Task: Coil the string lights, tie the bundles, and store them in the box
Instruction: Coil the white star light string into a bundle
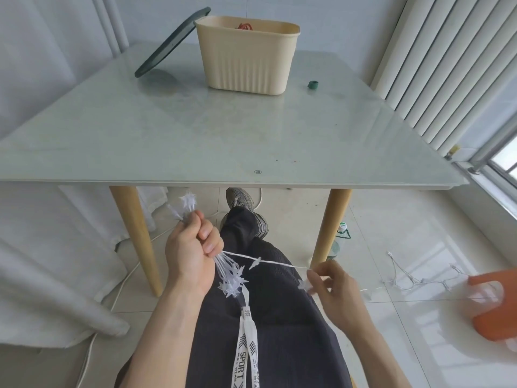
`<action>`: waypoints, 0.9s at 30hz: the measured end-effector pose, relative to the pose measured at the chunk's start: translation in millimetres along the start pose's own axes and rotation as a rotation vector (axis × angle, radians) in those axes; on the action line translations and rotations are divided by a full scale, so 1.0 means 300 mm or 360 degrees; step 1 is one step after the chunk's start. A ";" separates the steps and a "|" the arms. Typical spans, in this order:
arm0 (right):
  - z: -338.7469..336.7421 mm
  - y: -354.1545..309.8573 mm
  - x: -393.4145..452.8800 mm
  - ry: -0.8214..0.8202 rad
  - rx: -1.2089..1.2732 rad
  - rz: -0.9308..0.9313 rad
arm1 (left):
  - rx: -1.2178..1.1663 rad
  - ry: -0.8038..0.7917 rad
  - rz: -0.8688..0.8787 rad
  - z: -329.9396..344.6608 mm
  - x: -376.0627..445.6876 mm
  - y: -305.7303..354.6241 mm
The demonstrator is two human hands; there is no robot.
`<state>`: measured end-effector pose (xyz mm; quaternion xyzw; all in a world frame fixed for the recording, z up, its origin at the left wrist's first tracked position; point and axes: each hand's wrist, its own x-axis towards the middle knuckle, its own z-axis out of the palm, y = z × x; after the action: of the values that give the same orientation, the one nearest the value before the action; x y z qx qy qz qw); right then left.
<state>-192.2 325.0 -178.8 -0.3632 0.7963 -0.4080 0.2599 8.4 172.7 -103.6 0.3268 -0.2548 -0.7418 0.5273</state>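
Nearest: person's lap in dark trousers (268, 326), white printed drawstrings (246, 345) hanging down the middle. Both hands are below the near tabletop edge, apart from each other. Left hand (190, 247) fisted around a coiled bundle of string lights (230, 278); white star bulbs stick out above the fist and hang in a cluster below it. One strand (268, 261) runs taut from the fist rightward to the right hand (335, 289), which pinches it between fingertips, other fingers loosely curled. Past the right hand the loose end of the lights (414, 278) trails over the tiled floor (405, 239) at right, toward an orange plastic item (489, 309) that is blurred, maybe a stool. A shoe (240, 200) shows under the table, a bottle (340, 239) beside the right wooden leg (331, 222), a white cable (120, 289) on the floor near the left leg (134, 233).

Tabletop (195, 141) is pale and glossy. Far centre stands the beige ribbed box (246, 63), open, something red (245, 26) inside. Dark green lid (170, 43) leans against the box's left side. Small green roll (313, 85) lies just right of the box. White curtain (42, 65) at far left, vertical blinds (447, 65) at right.
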 end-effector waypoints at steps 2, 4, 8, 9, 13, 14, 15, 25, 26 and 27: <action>-0.035 0.000 0.009 0.0008 -0.0061 0.0094 | -0.0017 0.0019 -0.0011 -0.011 0.004 -0.002; -0.063 -0.002 0.015 -0.0033 -0.0185 0.0178 | -0.0015 0.0030 -0.0018 -0.014 0.005 -0.008; -0.104 0.004 0.022 -0.0129 -0.0194 0.0470 | 0.0003 0.0030 -0.0020 -0.006 -0.001 -0.016; -0.105 -0.002 0.022 -0.0103 -0.0066 0.0490 | 0.0004 0.0025 -0.0018 -0.004 -0.004 -0.015; -0.094 -0.048 0.018 0.0119 0.0503 0.0356 | 0.0061 -0.0009 -0.0035 0.012 -0.023 -0.022; -0.093 -0.061 0.018 0.0155 0.0528 0.0282 | 0.0088 -0.0025 -0.0051 0.019 -0.031 -0.027; -0.094 -0.075 0.019 0.0179 0.0561 0.0206 | 0.0114 -0.0047 -0.0072 0.027 -0.037 -0.031; -0.052 -0.311 -0.036 0.0097 0.1068 -0.0259 | 0.0430 -0.0273 -0.0132 0.097 -0.095 -0.074; -0.039 -0.330 -0.040 0.0101 0.1120 -0.0250 | 0.0450 -0.0306 -0.0136 0.099 -0.099 -0.080; -0.025 -0.344 -0.043 0.0102 0.1178 -0.0243 | 0.0474 -0.0354 -0.0142 0.100 -0.103 -0.087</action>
<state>-151.9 297.1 -86.6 -0.2901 0.5733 -0.6975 0.3172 -23.1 211.3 -96.1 0.3283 -0.4038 -0.7501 0.4082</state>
